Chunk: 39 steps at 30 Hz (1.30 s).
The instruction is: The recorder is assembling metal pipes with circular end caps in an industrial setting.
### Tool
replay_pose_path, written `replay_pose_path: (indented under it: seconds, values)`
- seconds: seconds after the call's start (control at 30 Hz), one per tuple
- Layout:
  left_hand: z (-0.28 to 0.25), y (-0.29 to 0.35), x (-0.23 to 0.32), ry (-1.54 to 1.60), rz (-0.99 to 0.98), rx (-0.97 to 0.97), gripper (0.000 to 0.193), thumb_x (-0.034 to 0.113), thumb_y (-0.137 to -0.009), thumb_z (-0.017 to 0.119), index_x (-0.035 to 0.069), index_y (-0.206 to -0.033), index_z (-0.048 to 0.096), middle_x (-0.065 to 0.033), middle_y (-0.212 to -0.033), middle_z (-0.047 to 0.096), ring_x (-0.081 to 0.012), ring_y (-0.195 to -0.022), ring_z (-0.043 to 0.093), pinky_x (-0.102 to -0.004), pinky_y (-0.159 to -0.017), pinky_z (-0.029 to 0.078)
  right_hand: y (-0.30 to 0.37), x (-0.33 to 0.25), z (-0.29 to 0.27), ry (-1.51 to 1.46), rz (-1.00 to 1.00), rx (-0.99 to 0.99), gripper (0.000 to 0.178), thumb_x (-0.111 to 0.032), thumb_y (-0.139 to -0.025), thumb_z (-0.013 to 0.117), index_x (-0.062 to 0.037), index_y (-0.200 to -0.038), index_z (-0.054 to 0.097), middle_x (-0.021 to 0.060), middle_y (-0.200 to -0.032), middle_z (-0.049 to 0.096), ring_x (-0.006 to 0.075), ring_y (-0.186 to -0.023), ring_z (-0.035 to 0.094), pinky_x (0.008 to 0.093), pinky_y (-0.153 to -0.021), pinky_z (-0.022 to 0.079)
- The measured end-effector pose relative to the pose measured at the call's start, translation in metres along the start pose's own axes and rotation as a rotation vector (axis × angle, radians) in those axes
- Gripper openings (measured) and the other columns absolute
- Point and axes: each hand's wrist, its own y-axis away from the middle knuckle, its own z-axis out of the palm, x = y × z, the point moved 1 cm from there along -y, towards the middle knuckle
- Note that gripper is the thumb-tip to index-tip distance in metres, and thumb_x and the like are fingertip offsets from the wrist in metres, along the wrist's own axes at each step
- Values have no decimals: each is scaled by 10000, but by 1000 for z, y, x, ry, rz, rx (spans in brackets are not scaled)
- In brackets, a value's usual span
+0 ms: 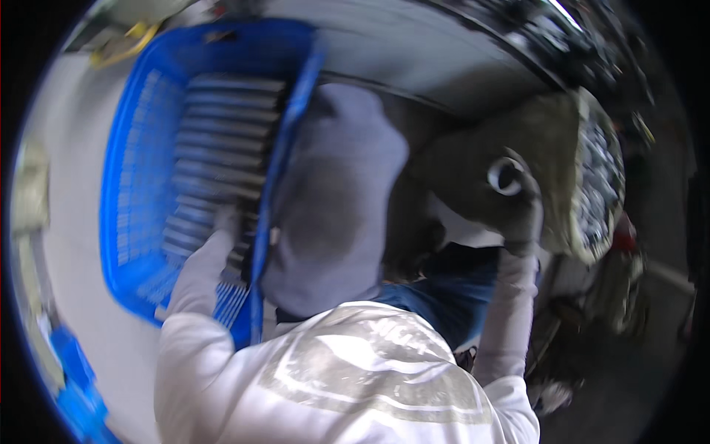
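My left hand reaches into a blue plastic basket, against the near part of a stack of grey, metal-looking cylinders. Motion blur smears its fingers, so what they grip cannot be made out. On the right, my gloved right hand is closed on a ring-shaped, pale hollow piece, whose round opening faces up. Its length is hidden. Beyond that hand stands an open, dull-coloured sack filled with shiny silvery parts.
A grey cloth-covered form lies between the basket and my right arm. Behind it runs a pale grey panel. Blurred metal clutter is at the far right, and blue objects lie at lower left.
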Motion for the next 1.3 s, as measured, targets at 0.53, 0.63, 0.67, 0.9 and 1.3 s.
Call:
replay_pose_path:
  seconds: [0.53,0.63,0.67,0.9,1.3]
  values:
    - [-107,204,451,-518,1347,424,736,141,-687,799,40,-1385,591,-178,-1367,630,-390,-1229,605,-484,-1052,465,27,18,37,-1239,426,3,645,-553,-1050,490,0,-1351,625,99,-1073,708,164,-939,667,291,-880,532]
    - [-51,210,487,-575,1335,299,713,184,-700,795,35,-1366,589,-178,-1278,651,-395,-1165,614,-493,-1021,466,29,5,47,-840,147,180,798,-708,-997,463,2,-1308,655,101,-1125,695,185,-1032,652,321,-942,508]
    - [-41,204,490,-607,1298,245,684,187,-720,783,32,-1358,590,-182,-1275,650,-394,-1166,614,-496,-1020,469,30,-4,46,-1043,234,192,280,-122,-1036,554,4,-1268,647,105,-1125,726,195,-1060,698,314,-965,544]
    - [-10,195,496,-808,1287,176,677,287,-780,828,-3,-1323,547,-130,-1132,660,-275,-980,691,-393,-852,553,36,-2,34,-562,-2,310,317,-183,-993,501,-7,-1173,694,134,-1102,732,238,-1002,725,335,-889,564]
    - [-10,196,488,-839,1318,183,747,302,-776,843,-19,-1369,523,-128,-1159,656,-268,-1015,683,-385,-871,546,29,-6,43,-337,-114,259,631,-485,-1075,332,24,-1130,701,185,-1082,711,321,-970,717,378,-891,549]
